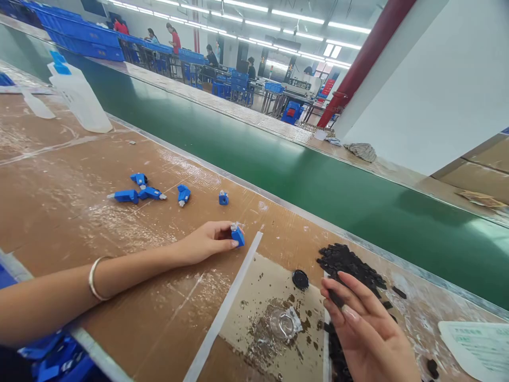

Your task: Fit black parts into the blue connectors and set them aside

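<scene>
My left hand [217,239] pinches a small blue plastic part [237,235] with a whitish tip, held close to the brown tabletop. Between the thumb and fingers of my right hand [369,323] is a small black piece [336,298], partly hidden by the fingertips. Behind that hand lies a pile of similar black pieces [350,265]. A clear round dish [285,323] and a black round lid [300,279] sit on a stained cardboard sheet [254,286] between my hands. Beyond my left hand are several more blue parts [151,193], with one blue part [223,198] standing apart.
A green conveyor belt [238,143] runs diagonally past the table. At the left stand a white bottle with a blue cap [79,95] and blue crates [79,32]. A white printed card [475,347] lies at the right. People work at far benches.
</scene>
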Demonstrator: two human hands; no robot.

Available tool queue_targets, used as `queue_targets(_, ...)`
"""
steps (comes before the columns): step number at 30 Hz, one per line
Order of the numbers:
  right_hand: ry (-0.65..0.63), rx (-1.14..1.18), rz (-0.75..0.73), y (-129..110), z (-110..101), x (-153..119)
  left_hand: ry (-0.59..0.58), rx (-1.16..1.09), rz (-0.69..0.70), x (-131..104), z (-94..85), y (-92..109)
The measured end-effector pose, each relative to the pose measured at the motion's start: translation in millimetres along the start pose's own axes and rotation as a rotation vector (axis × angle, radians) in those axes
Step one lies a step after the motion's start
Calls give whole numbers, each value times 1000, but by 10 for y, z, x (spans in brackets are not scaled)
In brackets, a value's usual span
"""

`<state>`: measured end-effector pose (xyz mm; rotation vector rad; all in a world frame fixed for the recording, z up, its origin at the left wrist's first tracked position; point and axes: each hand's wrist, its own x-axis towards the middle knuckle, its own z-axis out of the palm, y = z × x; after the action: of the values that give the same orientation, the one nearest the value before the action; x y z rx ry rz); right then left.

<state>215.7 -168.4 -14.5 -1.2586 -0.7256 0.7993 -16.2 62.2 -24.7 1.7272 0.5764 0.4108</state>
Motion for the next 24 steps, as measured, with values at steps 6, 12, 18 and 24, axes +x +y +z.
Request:
queue_targets(6, -376, -692, -330, 44, -2, -148, -305, -492, -153, -165, 218, 60)
queue_targets(12, -524, -881, -409, 120, -11, -100, -371, -485, -217, -215, 268, 8)
queue_targets(18, -513, -833, -359, 47, -13, -121, -359, -464, -226, -224, 300, -17)
queue_targets(24, -530, -809, -334, 38, -19, -129, -358, -496, -209, -226, 320, -29)
